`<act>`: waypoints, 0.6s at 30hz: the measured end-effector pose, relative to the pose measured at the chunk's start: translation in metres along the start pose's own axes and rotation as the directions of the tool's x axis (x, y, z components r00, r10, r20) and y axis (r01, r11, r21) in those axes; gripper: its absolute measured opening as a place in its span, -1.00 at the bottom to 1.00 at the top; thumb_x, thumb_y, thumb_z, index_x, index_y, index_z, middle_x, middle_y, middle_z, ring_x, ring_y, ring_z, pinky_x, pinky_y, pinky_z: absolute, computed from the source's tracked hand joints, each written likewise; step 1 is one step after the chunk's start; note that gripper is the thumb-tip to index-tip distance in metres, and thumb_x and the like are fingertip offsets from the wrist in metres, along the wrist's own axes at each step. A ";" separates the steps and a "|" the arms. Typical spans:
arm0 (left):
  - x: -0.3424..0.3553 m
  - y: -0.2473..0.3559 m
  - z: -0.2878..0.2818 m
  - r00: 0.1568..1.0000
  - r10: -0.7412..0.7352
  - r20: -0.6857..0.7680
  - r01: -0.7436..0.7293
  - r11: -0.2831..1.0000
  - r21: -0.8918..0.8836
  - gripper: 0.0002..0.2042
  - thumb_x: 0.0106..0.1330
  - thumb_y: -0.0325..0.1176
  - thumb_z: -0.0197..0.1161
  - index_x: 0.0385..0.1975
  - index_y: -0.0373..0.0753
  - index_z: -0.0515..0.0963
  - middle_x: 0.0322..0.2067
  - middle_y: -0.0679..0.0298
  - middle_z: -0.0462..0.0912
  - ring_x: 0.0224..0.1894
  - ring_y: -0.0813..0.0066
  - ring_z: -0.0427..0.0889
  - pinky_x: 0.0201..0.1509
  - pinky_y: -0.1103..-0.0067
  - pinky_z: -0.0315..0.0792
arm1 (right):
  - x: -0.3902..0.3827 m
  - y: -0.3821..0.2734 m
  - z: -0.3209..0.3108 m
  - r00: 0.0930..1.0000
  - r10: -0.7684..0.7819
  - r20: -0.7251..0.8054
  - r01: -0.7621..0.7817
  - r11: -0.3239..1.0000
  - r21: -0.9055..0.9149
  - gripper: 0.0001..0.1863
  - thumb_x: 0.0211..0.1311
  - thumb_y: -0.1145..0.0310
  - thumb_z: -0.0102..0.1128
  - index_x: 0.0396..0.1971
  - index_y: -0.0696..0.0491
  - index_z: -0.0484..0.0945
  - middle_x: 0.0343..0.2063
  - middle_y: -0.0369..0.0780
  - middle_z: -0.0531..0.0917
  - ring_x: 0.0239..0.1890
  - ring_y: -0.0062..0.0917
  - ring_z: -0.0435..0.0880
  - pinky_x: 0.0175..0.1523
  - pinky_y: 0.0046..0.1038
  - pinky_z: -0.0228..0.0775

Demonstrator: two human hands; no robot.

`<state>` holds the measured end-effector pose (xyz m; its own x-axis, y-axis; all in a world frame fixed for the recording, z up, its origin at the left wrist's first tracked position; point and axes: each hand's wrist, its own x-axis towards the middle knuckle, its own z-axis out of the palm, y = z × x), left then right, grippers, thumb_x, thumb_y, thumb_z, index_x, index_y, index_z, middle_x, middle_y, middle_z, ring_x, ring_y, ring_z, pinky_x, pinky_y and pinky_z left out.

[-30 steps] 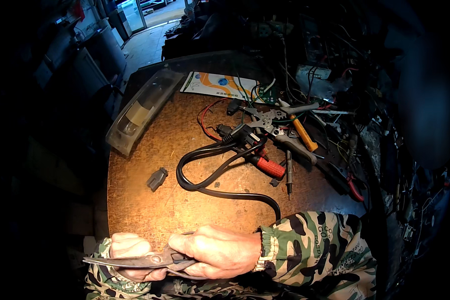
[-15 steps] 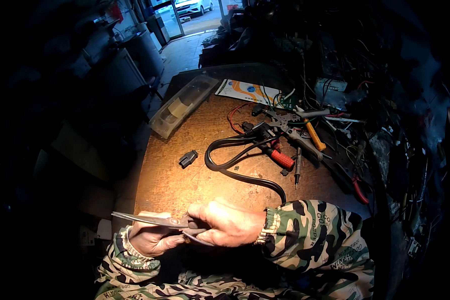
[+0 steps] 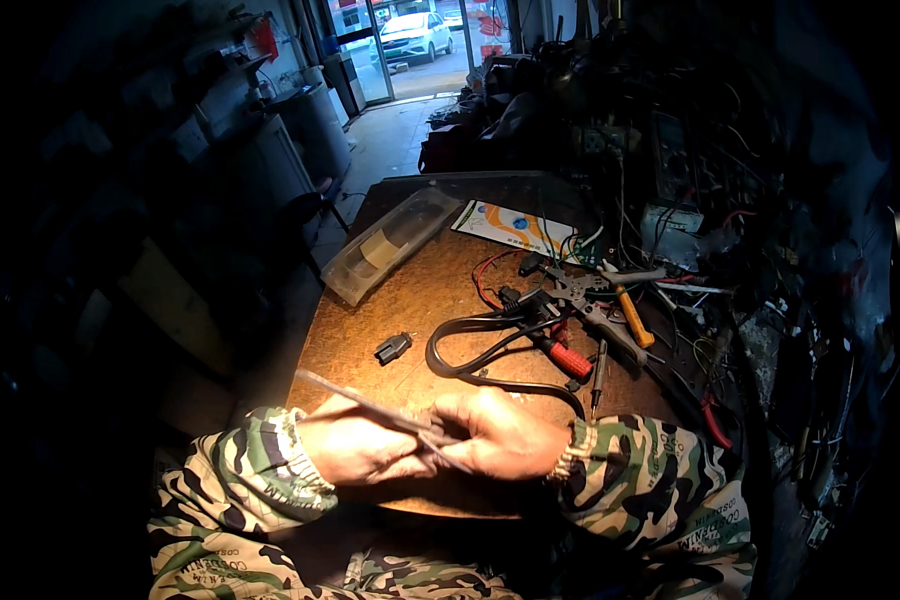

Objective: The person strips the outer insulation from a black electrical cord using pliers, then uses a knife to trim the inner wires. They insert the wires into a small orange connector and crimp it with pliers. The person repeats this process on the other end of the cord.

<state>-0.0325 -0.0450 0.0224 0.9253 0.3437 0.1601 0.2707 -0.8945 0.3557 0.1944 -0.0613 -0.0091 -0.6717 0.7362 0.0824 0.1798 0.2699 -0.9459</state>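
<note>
My two hands meet over the near edge of the wooden table. My right hand [image 3: 505,432] is closed around the handle end of a pair of metal scissors [image 3: 355,394]; their long blades point left, across the top of my left hand. My left hand [image 3: 355,442] is curled with its fingertips against the right hand's. Whatever lies between its fingers is hidden and blurred. Beyond the hands, a small black plug connector [image 3: 393,348] rests on the table. To its right curves a looped black cable [image 3: 450,352].
A clear plastic tray [image 3: 390,247] lies at the far left of the table [image 3: 350,345], beside a white and orange printed card [image 3: 518,228]. Wire strippers [image 3: 610,335], a red-handled tool [image 3: 568,360], a yellow-handled tool [image 3: 634,318] and a thin probe [image 3: 599,378] crowd the right, before tangled wires.
My hands have shifted away from my body, nearer the plug connector, and the scissors now slant down to the right. The view has tilted up, showing more of the doorway.
</note>
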 end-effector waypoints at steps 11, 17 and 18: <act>-0.042 -0.032 0.030 0.997 0.062 0.053 -0.043 0.955 -0.294 -0.85 0.23 -0.30 0.35 -0.26 -0.17 0.64 -0.61 0.34 0.51 -0.65 0.41 0.57 -0.60 0.52 0.46 | 0.000 -0.002 0.002 0.964 -0.030 0.263 -0.053 0.950 0.306 -0.82 0.34 0.33 0.18 -0.23 0.13 0.45 -0.48 -0.05 0.54 -0.41 -0.14 0.57 -0.29 -0.27 0.37; -0.045 -0.074 0.047 0.909 0.413 0.046 -0.378 0.868 -0.323 -0.85 0.30 -0.40 0.20 -0.18 -0.26 0.57 -0.48 0.34 0.59 -0.50 0.48 0.65 -0.57 0.58 0.49 | -0.013 0.026 0.059 0.867 0.325 0.378 -0.375 -0.075 0.924 -0.64 0.52 0.37 -0.06 0.22 0.09 0.45 0.13 -0.20 0.58 0.15 -0.46 0.53 0.26 -0.45 0.38; -0.043 -0.073 0.043 0.915 0.402 0.044 -0.364 0.867 -0.340 -0.86 0.30 -0.39 0.20 -0.20 -0.26 0.57 -0.49 0.34 0.59 -0.51 0.47 0.64 -0.57 0.57 0.48 | -0.011 0.018 0.055 0.906 0.274 0.323 -0.338 0.009 0.941 -0.64 0.53 0.38 -0.07 0.22 0.11 0.46 0.13 -0.21 0.58 0.15 -0.47 0.53 0.26 -0.45 0.38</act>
<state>-0.0809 -0.0067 -0.0502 0.9669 -0.0575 0.2485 -0.1926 -0.8035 0.5633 0.1654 -0.0984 -0.0440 -0.7915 0.5404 -0.2854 -0.4476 -0.8306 -0.3314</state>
